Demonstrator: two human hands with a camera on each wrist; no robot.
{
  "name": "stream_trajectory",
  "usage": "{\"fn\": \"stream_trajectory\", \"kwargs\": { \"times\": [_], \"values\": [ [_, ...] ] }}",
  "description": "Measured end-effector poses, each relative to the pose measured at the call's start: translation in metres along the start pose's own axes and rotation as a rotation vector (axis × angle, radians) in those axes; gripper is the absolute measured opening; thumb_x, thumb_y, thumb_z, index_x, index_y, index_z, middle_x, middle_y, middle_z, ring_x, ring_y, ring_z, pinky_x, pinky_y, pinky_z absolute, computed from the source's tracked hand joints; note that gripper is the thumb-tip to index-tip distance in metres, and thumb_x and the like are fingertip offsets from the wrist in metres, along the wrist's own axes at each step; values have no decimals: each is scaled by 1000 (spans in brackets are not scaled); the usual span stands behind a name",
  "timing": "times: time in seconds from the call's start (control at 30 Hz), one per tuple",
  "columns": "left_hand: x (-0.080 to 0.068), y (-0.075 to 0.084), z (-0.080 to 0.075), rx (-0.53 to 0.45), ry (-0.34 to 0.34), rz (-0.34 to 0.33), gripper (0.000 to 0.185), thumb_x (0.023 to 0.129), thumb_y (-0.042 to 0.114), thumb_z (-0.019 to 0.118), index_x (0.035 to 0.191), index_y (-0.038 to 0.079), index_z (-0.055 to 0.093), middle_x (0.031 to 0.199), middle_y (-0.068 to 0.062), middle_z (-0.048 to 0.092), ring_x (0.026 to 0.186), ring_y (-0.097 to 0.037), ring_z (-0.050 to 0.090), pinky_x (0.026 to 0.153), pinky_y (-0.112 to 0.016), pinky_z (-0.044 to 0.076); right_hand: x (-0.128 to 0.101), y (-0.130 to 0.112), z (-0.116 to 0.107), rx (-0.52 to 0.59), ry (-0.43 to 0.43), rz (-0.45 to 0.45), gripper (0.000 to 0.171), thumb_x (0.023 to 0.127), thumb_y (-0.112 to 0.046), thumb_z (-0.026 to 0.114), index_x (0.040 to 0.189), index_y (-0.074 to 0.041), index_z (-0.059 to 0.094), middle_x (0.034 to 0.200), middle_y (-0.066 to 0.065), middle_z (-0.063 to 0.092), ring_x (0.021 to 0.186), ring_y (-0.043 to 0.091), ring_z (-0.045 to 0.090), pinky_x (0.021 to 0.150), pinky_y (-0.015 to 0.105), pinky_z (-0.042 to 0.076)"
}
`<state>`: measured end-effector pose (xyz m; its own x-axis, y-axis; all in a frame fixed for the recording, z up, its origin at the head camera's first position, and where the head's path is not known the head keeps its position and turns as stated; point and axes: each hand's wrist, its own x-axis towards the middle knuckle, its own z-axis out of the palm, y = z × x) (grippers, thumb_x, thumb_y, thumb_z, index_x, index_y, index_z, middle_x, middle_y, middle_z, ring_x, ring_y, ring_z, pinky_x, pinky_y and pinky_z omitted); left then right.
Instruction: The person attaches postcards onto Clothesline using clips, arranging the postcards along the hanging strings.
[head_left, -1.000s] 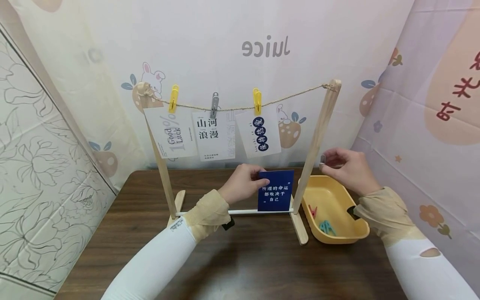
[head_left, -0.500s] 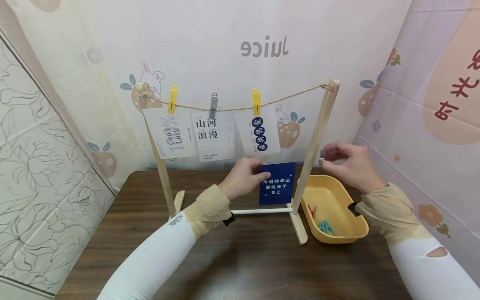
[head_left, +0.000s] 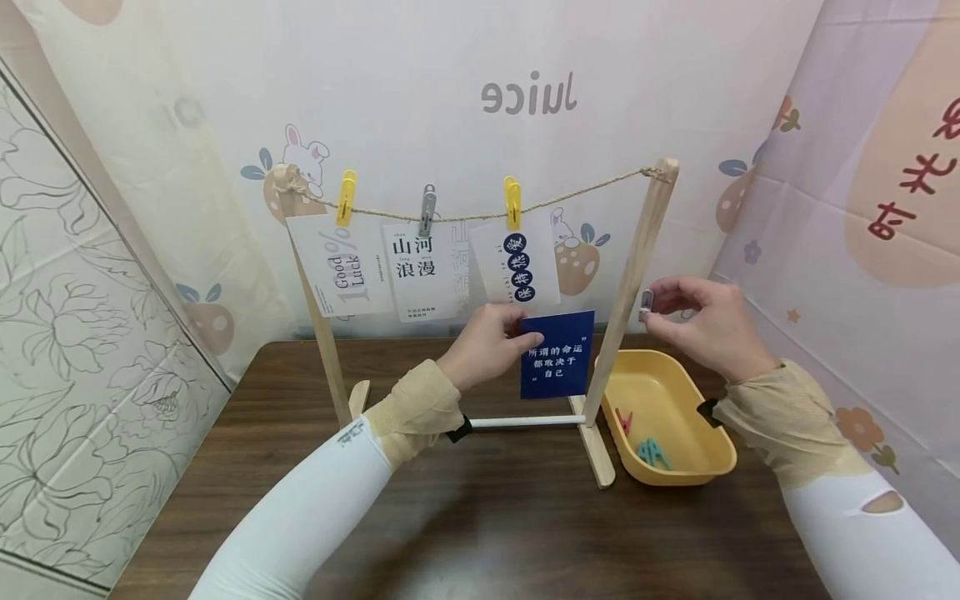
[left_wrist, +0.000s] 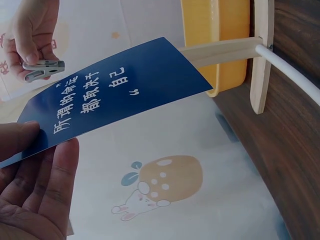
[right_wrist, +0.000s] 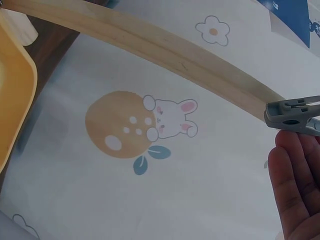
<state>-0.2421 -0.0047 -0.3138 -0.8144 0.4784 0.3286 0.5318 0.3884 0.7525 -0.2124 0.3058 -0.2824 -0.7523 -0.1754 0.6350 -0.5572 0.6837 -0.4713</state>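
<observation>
My left hand (head_left: 486,346) pinches a dark blue card (head_left: 557,367) with white Chinese writing by its upper left corner. In the left wrist view the thumb lies over the card's (left_wrist: 125,90) face, fingers behind it. Right of the wooden post, my right hand (head_left: 712,325) pinches a grey clothespin (head_left: 647,302) between thumb and fingers; the right wrist view shows that clothespin (right_wrist: 290,114) at the fingertips. On the twine (head_left: 592,192) above hang three white cards, held by a yellow clothespin (head_left: 346,198), a grey one and another yellow clothespin (head_left: 513,203).
The wooden frame's right post (head_left: 632,283) stands between my hands, and a white rod (head_left: 525,422) joins its feet. A yellow bin (head_left: 697,467) beside it holds a red clothespin (head_left: 624,420) and teal clothespins (head_left: 652,453). A printed curtain (head_left: 420,75) hangs behind.
My left hand has lifted the blue card upward, so its lower edge now shows above the white rod. The right hand has risen a little with the grey clothespin.
</observation>
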Motion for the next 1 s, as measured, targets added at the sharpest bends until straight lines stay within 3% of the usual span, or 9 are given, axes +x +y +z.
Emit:
{"fn": "stream_trajectory", "kwargs": {
  "times": [0.2,0.5,0.77,1.0],
  "values": [
    [4,7,-3,14,22,7,8,102,12,76,102,4,77,93,-7,76,83,-15,64,73,-22,49,2,-5,-2,2,11,-24,23,82,6,84,104,2,79,93,20,79,80,-16,63,77,2,48],
    [9,17,-7,26,31,5,11,103,12,76,109,3,78,106,-10,80,93,-18,73,83,-26,57,7,-21,-4,20,9,-58,23,83,7,85,104,3,78,93,18,80,82,-14,64,81,1,49],
    [13,27,-11,30,52,5,11,104,13,75,110,4,79,104,-9,80,91,-17,71,81,-25,56,14,-32,-8,40,-4,-65,25,82,9,87,105,3,77,94,17,77,81,-10,66,79,3,51],
    [17,32,-16,37,56,22,10,104,12,75,105,3,77,100,-10,79,85,-17,67,74,-21,52,19,-37,-13,50,0,-94,26,82,10,87,104,3,77,91,-10,74,82,-11,66,81,3,52]
  ]
}}
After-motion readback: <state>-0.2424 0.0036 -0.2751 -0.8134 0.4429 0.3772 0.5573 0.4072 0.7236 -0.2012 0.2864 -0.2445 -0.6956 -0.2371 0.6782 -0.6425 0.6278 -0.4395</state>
